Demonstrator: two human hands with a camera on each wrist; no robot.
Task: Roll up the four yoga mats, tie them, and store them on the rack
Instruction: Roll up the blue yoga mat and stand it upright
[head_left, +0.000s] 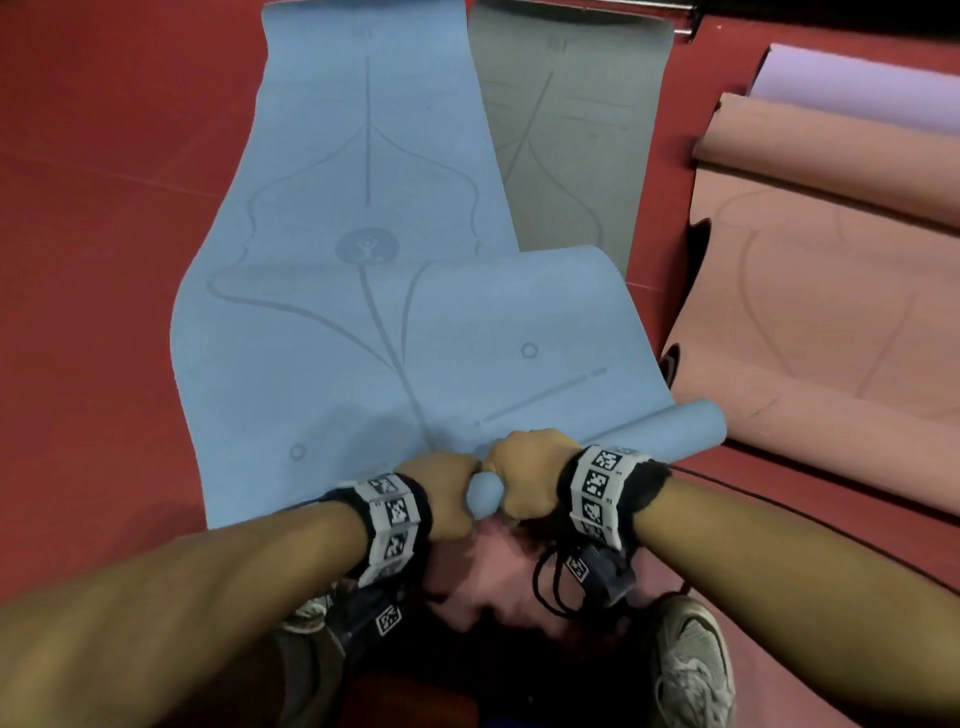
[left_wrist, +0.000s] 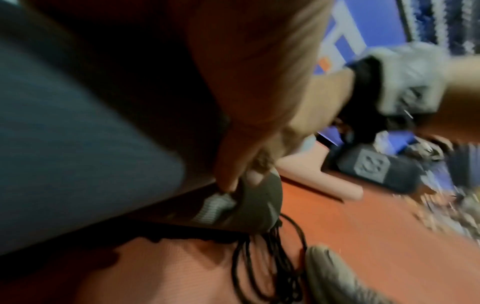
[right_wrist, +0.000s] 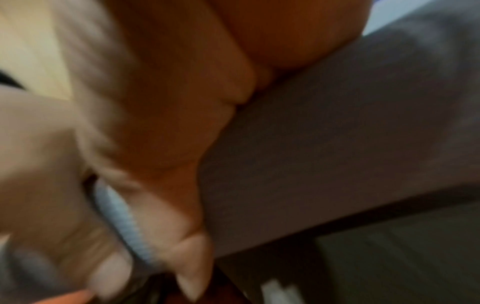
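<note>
A light blue yoga mat (head_left: 353, 322) lies unrolled on the red floor, its near end curled into a thin roll (head_left: 691, 423). Both fists sit side by side on that roll. My left hand (head_left: 441, 493) grips it on the left, my right hand (head_left: 530, 473) grips it just to the right. In the left wrist view the mat roll (left_wrist: 78, 144) fills the left side under my left hand (left_wrist: 246, 123). The right wrist view is blurred; my right hand (right_wrist: 166, 123) curls over the mat (right_wrist: 337, 144). A grey mat (head_left: 571, 135) lies flat beyond, partly under the blue one.
A pink mat (head_left: 810, 322), partly rolled at its far end, lies on the right, with a lilac mat (head_left: 857, 88) behind it. Black cords (left_wrist: 272, 267) lie on the red floor (head_left: 93, 234) by my shoes (head_left: 691, 660). A metal bar (head_left: 680, 15) runs along the far edge.
</note>
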